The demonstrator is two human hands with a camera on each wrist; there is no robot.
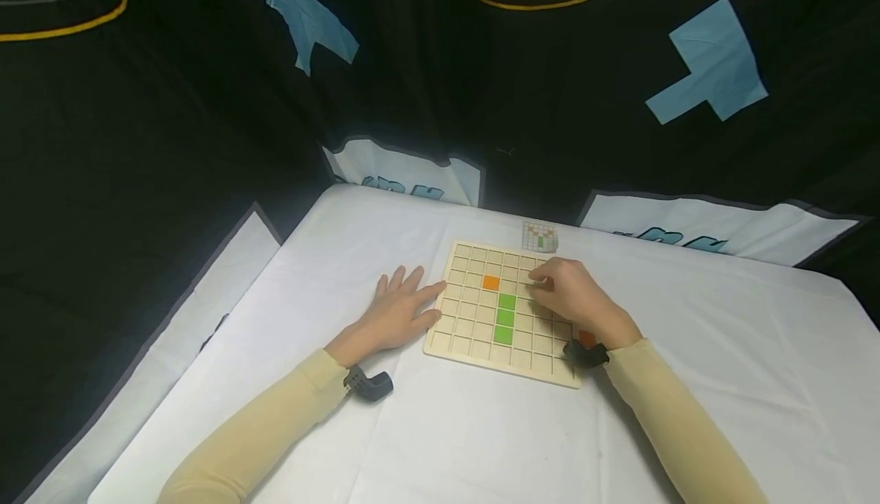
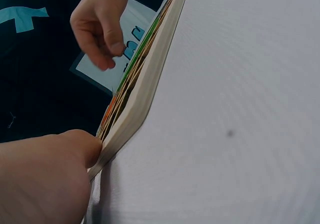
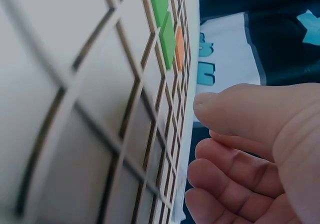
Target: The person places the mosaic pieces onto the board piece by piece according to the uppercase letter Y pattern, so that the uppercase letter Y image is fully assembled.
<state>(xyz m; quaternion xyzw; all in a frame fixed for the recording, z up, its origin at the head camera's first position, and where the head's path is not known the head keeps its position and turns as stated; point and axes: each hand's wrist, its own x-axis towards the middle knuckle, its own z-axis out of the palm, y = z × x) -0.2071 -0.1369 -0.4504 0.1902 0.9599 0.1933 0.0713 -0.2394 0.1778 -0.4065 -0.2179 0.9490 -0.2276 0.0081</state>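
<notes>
Pale wooden grid board (image 1: 481, 321) lies flat on the white tablecloth (image 1: 426, 428), mid-table, between both hands. Right hand (image 1: 574, 298) hovers over the board's far right cells, fingers curled with thumb meeting fingertips near (image 1: 538, 282) as if pinching something small; contents not visible, so cannot tell whether a tile is held. Left hand (image 1: 399, 313) lies flat on the cloth, fingers straight and spread, fingertips touching the board's left edge, likely bracing it against sliding. Left wrist view confirms a fingertip (image 2: 92, 146) pressed against the board's rim.

On the board: orange square tile (image 1: 491, 282) seated in an upper cell, green tiles (image 1: 505, 319) stacked in a column just below and right of it. Another orange piece (image 1: 587, 337) sits by the right wrist, partly hidden. Small printed pattern card (image 1: 540, 237) lies just beyond the far edge, probably as a layout reference.
</notes>
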